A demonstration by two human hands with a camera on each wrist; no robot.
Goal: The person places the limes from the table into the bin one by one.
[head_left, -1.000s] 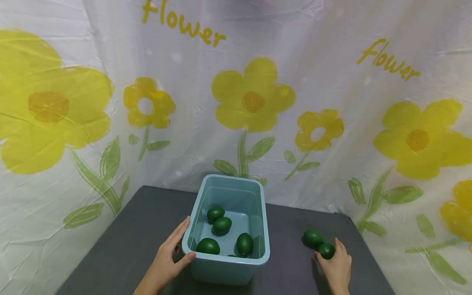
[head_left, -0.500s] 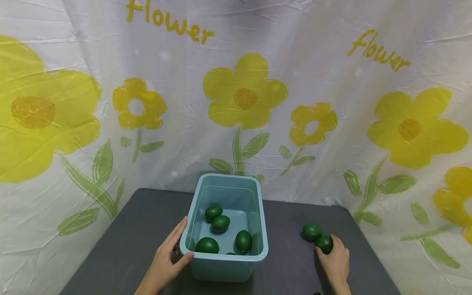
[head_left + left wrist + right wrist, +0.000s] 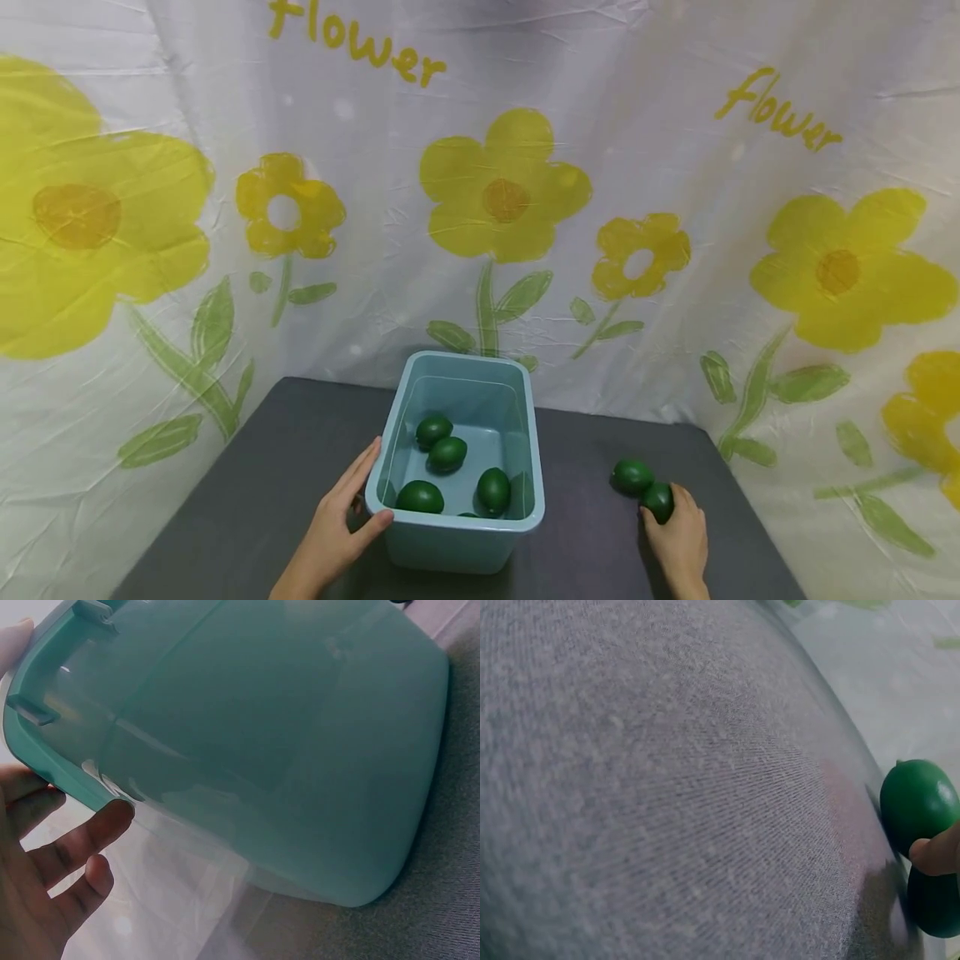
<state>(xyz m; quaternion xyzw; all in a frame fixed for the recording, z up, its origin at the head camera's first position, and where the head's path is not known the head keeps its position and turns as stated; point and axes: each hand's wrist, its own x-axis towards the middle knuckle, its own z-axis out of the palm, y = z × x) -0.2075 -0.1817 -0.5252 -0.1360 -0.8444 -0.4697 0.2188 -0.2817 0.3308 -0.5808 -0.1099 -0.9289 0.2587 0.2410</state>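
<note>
My left hand (image 3: 337, 525) holds the near left corner of a pale blue-green plastic bin (image 3: 450, 550). Its thumb lies on the front rim, while the fingers reach along the left side; the left wrist view shows fingertips right at the rim of the bin (image 3: 262, 750). On the right, my right hand (image 3: 678, 537) pinches a dark green lime (image 3: 657, 502) low over the table. Another lime (image 3: 632, 477) sits against it, farther back and to the left. In the right wrist view the thumb (image 3: 937, 855) overlaps both limes where they meet.
Several limes (image 3: 447, 454) lie apart on the bin's floor, one partly hidden behind the front rim. Dark grey cloth (image 3: 585, 517) covers the table. A white curtain (image 3: 390, 275) printed with yellow flowers hangs behind the table and along both sides.
The head view shifts slightly. Both hands, the bin and the limes keep practically the same places relative to each other.
</note>
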